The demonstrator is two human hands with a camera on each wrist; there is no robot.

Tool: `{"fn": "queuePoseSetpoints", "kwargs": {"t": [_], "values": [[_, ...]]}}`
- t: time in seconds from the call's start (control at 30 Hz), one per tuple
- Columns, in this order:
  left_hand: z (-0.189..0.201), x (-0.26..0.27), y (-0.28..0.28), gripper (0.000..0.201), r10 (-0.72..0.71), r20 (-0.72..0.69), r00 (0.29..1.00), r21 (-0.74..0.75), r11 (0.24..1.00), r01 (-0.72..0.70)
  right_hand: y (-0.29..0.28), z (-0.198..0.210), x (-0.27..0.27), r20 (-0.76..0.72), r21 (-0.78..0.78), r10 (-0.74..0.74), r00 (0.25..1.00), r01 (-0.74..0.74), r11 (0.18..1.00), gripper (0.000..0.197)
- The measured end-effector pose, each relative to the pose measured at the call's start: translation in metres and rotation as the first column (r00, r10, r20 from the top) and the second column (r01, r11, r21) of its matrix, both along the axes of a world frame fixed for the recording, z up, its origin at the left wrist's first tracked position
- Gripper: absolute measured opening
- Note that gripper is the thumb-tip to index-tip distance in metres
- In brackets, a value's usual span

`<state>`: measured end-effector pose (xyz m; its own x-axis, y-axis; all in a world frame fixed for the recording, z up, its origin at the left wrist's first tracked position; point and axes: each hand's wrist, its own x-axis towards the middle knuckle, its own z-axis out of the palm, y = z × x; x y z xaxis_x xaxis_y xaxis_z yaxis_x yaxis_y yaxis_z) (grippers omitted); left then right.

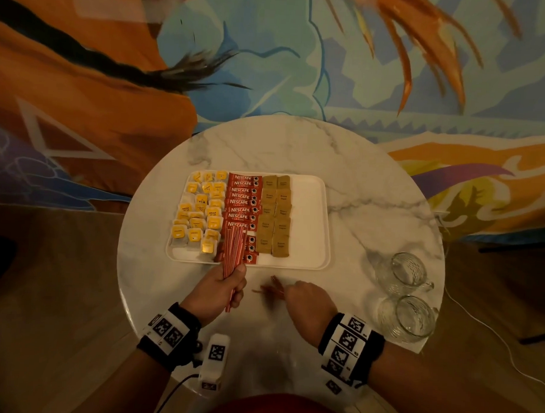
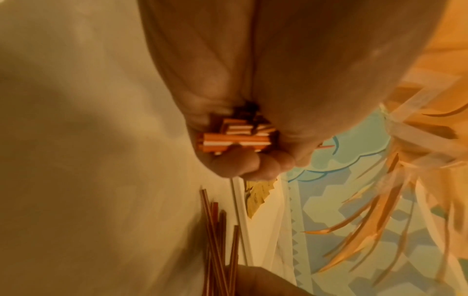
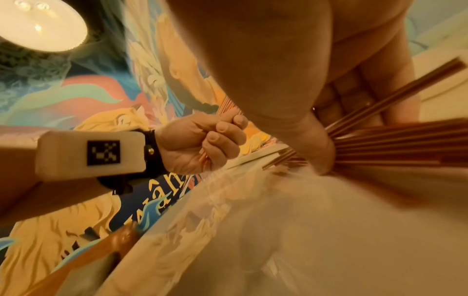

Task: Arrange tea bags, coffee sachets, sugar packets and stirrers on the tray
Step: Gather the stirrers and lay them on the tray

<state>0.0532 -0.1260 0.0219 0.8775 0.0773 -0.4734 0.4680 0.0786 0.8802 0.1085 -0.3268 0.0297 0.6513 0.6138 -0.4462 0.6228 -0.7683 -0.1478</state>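
Note:
A white tray (image 1: 309,213) on the round marble table (image 1: 358,190) carries yellow tea bags (image 1: 197,213) on its left, red coffee sachets (image 1: 243,202) in the middle and brown sugar packets (image 1: 275,215) beside them. My left hand (image 1: 222,285) grips a bundle of red stirrers (image 1: 232,248) that sticks up over the tray's front edge; the bundle's cut ends (image 2: 235,138) show inside the fist. Just right of it, my right hand (image 1: 305,297) lies low on the table, fingers curled on several loose stirrers (image 3: 392,144) that fan out beneath it, blurred in the head view.
Two clear glass mugs (image 1: 408,269) (image 1: 411,316) stand near the table's right edge. The right third of the tray is bare. A painted wall rises behind the table, and cables hang off the table's front and right sides.

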Motion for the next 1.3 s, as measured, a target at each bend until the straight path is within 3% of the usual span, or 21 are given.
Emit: {"fn": "queuePoseSetpoints", "kwargs": {"t": [0.2,0.47,0.73,0.87,1.0,1.13,1.17,1.23,1.3], "values": [[0.001,0.000,-0.004,0.020,-0.007,-0.005,1.000,0.011,1.000,0.007,0.006,-0.006,0.004,-0.012,-0.074,-0.017,1.000,0.016,0.997,0.025],[0.003,0.014,-0.002,0.017,0.008,0.010,1.000,0.009,1.000,-0.008,0.003,-0.015,0.002,0.115,-0.084,0.106,0.988,-0.096,0.992,0.030],[-0.005,0.010,0.008,0.022,0.031,0.012,0.999,-0.013,0.999,-0.031,0.001,-0.005,0.008,0.040,-0.123,0.075,0.996,-0.070,0.990,0.026],[-0.009,0.007,0.008,0.027,0.026,0.007,1.000,0.005,1.000,-0.026,0.005,-0.013,0.002,0.127,-0.168,0.081,0.989,-0.059,0.984,0.009],[-0.009,0.005,0.008,0.029,0.023,0.010,1.000,0.004,1.000,-0.023,-0.001,-0.041,0.006,0.154,-0.086,0.080,0.985,-0.068,0.994,0.038],[-0.005,0.004,0.011,0.027,0.049,0.028,0.998,-0.005,0.999,-0.049,0.002,-0.015,0.014,0.000,0.007,0.029,1.000,-0.029,1.000,0.047],[-0.003,0.004,0.012,0.026,0.057,0.036,0.998,-0.005,0.998,-0.057,0.000,-0.014,0.019,-0.035,0.064,-0.005,0.999,0.007,0.998,0.038],[-0.002,0.004,0.013,0.025,0.072,0.045,0.996,-0.001,0.997,-0.072,-0.004,-0.007,0.030,-0.253,0.133,-0.090,0.963,0.127,0.983,0.018],[-0.003,0.005,0.014,0.023,0.086,0.052,0.995,0.000,0.996,-0.086,-0.008,-0.005,0.039,-0.361,0.182,-0.104,0.927,0.179,0.967,0.009]]}}
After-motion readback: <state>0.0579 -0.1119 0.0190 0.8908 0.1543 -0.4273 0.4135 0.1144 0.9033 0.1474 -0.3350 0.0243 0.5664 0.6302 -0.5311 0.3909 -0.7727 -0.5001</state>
